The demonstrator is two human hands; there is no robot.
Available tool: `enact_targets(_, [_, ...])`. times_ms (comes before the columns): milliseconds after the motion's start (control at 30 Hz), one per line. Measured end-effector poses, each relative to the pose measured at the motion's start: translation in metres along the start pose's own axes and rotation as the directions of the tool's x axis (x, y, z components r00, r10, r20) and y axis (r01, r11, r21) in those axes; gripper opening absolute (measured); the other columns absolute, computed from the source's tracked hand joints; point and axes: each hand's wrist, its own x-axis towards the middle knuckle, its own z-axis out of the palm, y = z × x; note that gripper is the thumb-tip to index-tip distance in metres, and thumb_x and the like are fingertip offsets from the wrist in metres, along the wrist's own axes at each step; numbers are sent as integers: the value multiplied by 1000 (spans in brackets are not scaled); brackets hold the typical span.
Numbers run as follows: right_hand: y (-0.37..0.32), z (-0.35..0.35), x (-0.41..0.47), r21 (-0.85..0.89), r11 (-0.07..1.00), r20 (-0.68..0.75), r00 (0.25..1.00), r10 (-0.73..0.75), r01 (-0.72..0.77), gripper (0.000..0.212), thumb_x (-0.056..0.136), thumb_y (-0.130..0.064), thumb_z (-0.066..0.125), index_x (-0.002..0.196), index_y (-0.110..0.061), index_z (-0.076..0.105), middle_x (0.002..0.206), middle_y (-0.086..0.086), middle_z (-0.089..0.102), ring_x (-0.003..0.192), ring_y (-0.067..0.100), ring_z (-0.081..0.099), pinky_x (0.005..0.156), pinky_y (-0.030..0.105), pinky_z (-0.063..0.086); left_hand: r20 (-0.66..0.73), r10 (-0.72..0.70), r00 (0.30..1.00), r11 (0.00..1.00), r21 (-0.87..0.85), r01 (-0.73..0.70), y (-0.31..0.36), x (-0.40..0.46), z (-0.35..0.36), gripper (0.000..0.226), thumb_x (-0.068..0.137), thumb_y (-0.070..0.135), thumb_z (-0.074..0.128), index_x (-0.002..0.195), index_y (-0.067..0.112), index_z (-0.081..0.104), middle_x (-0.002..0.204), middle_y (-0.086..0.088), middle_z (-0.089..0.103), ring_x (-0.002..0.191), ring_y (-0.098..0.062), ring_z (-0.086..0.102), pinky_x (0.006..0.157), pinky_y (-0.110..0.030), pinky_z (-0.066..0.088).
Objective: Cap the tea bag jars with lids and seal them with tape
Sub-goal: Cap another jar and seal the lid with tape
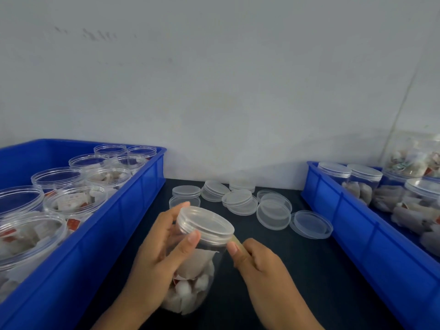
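The left hand (158, 253) grips a capped jar (190, 277) just under its lid (206, 225); beside it, the right hand (259, 265) pinches tape (234, 239) against the lid's edge.

- Bench (285, 270): dark, near black.
- Both crates (133, 210), at its left and right edges: bright blue.
- Jar (190, 277) and lids (238, 198): clear.
- Tea bags (188, 294): white, red tags.
- Wall (214, 79): pale grey.

We cannot make out the tape (234, 239) clearly: only a blurred yellowish strip shows between the right hand (258, 265) and the lid (206, 224). The left hand (157, 256) hides much of the jar (190, 282). Both bins, left (133, 210) and right (357, 234), run off the picture's edges, and both forearms leave at the bottom
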Motion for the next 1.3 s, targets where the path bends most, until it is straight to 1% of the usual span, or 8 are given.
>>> enact_targets(100, [0,5,-1,-35,999,-10,1000,-28,27,46,96,-55,32,87,-14,52,65,-5,47,56,3,40,54,18,32,-72,44,996,994,102,-37,0,-4,7,54,85,59,53,134,39,45,124,36,54,114,15,52,87,-11,43])
enact_targets(267, [-4,10,-3,-73,996,-10,998,-59,58,43,94,-57,30,81,-20,47,66,-4,51,59,7,46,58,22,37,-140,26,990,975,222,5,2,-6,14,94,39,87,67,123,57,38,123,35,45,110,11,52,83,-15,43])
enact_targets(367, [-7,10,-4,-142,985,10,995,-96,96,40,92,-59,28,75,-26,39,66,-4,48,57,7,44,54,21,35,-207,5,978,974,222,41,-2,-5,14,108,26,82,76,123,49,45,115,30,57,104,7,58,78,-15,45])
enact_targets(533, [-9,4,-5,-180,981,73,995,-63,75,48,88,-67,25,77,-23,43,66,-4,50,61,9,48,60,24,41,-223,-12,975,990,133,42,-2,0,11,85,32,71,80,108,46,50,107,27,63,94,5,62,76,-20,46])
enact_targets(600, [-10,-3,-3,-118,993,118,993,6,9,64,79,-76,25,82,-19,53,61,-5,54,59,10,52,68,32,48,-222,-11,975,993,114,37,-1,0,10,83,34,68,81,107,44,50,107,24,63,94,2,63,76,-21,47])
enact_targets(700, [-8,-15,1,-211,977,159,987,-10,44,81,60,-85,16,80,-18,57,62,-6,54,57,3,48,63,27,46,-235,-18,972,996,86,39,0,2,6,85,36,63,85,109,37,51,107,26,61,94,3,62,75,-20,47])
enact_targets(967, [-2,-31,4,-368,916,103,986,-133,162,73,66,-85,16,72,-22,53,59,-18,51,53,1,46,52,19,36,-89,-124,988,992,-51,120,3,4,4,90,30,51,85,110,27,54,98,20,67,88,0,66,67,-8,49])
enact_targets(1300, [-1,-33,6,-368,923,15,993,-119,116,72,62,-86,18,69,-22,51,53,-8,46,51,3,43,54,20,37,58,-216,975,957,-185,223,6,5,5,91,33,41,88,115,23,51,97,13,72,87,-4,70,66,-11,52])
